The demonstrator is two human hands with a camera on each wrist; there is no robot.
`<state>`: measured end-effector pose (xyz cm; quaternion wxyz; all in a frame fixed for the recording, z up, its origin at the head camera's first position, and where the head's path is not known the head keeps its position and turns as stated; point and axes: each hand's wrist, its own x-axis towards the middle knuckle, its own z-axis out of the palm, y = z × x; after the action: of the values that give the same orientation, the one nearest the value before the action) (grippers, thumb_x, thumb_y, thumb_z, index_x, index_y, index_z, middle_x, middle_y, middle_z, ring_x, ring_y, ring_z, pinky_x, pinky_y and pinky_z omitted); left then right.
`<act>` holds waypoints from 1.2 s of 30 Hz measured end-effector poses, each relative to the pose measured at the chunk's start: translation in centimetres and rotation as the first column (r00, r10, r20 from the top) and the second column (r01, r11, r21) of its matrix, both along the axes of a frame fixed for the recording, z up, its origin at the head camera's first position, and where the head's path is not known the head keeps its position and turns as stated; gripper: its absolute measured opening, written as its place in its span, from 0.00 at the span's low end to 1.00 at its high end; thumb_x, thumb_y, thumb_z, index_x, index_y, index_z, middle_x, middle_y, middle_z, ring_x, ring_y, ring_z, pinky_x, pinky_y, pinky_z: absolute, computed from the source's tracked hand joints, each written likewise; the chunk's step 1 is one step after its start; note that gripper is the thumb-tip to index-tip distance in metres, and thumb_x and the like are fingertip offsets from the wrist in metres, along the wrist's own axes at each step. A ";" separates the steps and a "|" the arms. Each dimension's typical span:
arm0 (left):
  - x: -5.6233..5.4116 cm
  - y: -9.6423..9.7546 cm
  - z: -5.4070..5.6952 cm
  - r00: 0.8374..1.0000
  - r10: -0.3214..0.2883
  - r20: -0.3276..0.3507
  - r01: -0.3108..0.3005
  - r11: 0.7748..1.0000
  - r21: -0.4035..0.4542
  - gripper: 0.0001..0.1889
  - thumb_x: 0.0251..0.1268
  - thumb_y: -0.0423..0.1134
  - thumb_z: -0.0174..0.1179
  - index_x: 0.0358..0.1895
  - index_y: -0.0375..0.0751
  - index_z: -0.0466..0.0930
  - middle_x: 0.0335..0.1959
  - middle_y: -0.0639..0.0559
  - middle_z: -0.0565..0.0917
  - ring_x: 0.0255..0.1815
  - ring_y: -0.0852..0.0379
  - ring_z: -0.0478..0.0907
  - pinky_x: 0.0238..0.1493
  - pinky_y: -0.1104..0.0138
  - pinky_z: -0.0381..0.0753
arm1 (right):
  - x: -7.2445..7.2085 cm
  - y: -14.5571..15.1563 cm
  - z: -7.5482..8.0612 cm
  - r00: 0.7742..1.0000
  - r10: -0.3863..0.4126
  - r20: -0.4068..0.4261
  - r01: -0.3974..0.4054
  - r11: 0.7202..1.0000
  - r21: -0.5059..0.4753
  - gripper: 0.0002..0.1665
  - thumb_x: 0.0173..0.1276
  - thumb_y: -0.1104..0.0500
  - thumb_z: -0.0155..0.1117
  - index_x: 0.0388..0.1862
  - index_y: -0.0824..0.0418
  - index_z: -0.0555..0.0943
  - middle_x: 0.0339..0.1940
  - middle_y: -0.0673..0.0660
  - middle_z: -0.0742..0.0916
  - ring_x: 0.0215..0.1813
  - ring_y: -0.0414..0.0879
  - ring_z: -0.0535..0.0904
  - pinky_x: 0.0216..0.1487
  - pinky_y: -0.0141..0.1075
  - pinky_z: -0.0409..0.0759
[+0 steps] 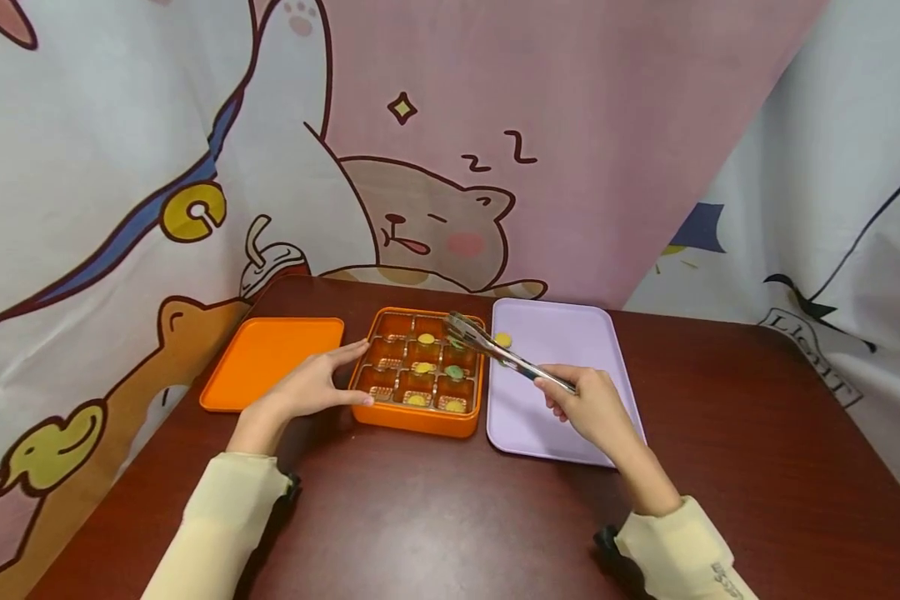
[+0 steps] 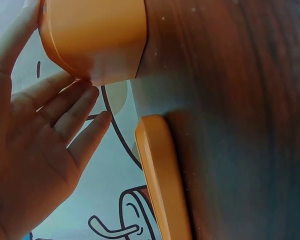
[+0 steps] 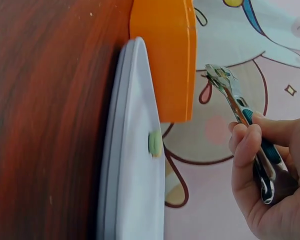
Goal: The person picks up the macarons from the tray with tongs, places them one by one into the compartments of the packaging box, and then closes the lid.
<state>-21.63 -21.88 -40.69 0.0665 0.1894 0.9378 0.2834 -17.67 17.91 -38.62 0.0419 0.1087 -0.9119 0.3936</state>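
Observation:
An orange box (image 1: 418,421) with a divided clear insert sits mid-table, yellow and green pieces in several compartments. My left hand (image 1: 311,387) rests against its left side, thumb at the near corner and fingers extended; the left wrist view shows fingertips touching the box wall (image 2: 97,40). In my right hand (image 1: 588,404) I grip metal tongs (image 1: 513,358), their tips above the box's right part. Whether the tips hold a piece I cannot tell. On the lilac tray (image 1: 555,417) lie a yellow piece (image 1: 502,339) and, in the right wrist view, a green piece (image 3: 154,143).
An orange lid-like tray (image 1: 270,358) lies left of the box, behind my left hand. The lilac tray stands close to the box's right side. A cartoon-printed curtain (image 1: 585,167) hangs behind the dark wooden table (image 1: 420,517).

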 end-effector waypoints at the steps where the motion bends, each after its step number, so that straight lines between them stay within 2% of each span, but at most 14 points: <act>1: -0.1 0.0 0.0 1.000 -0.001 0.001 0.001 1.000 0.001 0.51 0.54 0.59 0.72 0.79 0.46 0.57 0.79 0.45 0.61 0.78 0.37 0.59 0.73 0.40 0.62 | -0.1 -0.3 0.0 1.000 0.004 0.000 -0.004 1.000 0.001 0.12 0.71 0.59 0.64 0.48 0.63 0.87 0.18 0.53 0.82 0.19 0.36 0.74 0.20 0.28 0.74; 10: -0.6 -0.3 0.4 1.000 0.016 0.004 -0.016 1.000 -0.025 0.51 0.54 0.59 0.72 0.79 0.47 0.57 0.80 0.46 0.60 0.79 0.37 0.58 0.74 0.39 0.61 | -0.4 -3.0 -0.2 0.996 0.094 0.000 -0.094 0.996 -0.006 0.10 0.69 0.59 0.66 0.43 0.64 0.87 0.15 0.49 0.79 0.17 0.37 0.72 0.19 0.28 0.72; 22: -0.6 -0.2 0.2 1.000 0.000 0.001 0.000 1.000 -0.023 0.52 0.53 0.63 0.71 0.79 0.47 0.58 0.79 0.47 0.62 0.78 0.37 0.60 0.73 0.40 0.62 | -0.2 -5.1 -0.7 0.978 0.204 0.034 -0.203 0.979 -0.026 0.12 0.71 0.59 0.65 0.47 0.64 0.87 0.15 0.48 0.79 0.17 0.37 0.72 0.21 0.29 0.75; 29: -0.4 -0.2 -0.1 1.000 0.005 -0.006 -0.005 1.000 -0.014 0.51 0.53 0.61 0.71 0.78 0.47 0.58 0.79 0.47 0.62 0.78 0.37 0.60 0.73 0.40 0.62 | -0.2 -5.9 -1.0 0.971 0.230 0.059 -0.228 0.973 -0.032 0.12 0.70 0.58 0.66 0.47 0.63 0.87 0.15 0.49 0.79 0.17 0.37 0.72 0.23 0.29 0.74; 36: -0.3 -0.1 -0.3 1.000 0.000 -0.010 0.000 1.000 -0.008 0.50 0.54 0.59 0.72 0.78 0.46 0.59 0.79 0.47 0.62 0.77 0.38 0.61 0.73 0.40 0.63 | -0.3 -6.3 -1.4 0.968 0.244 0.062 -0.246 0.969 0.023 0.11 0.70 0.57 0.66 0.46 0.60 0.88 0.14 0.49 0.80 0.17 0.35 0.70 0.22 0.28 0.72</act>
<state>-21.98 -21.98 -40.99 0.0628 0.1903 0.9393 0.2785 -17.96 11.63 -39.98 -0.0356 0.2094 -0.8983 0.3847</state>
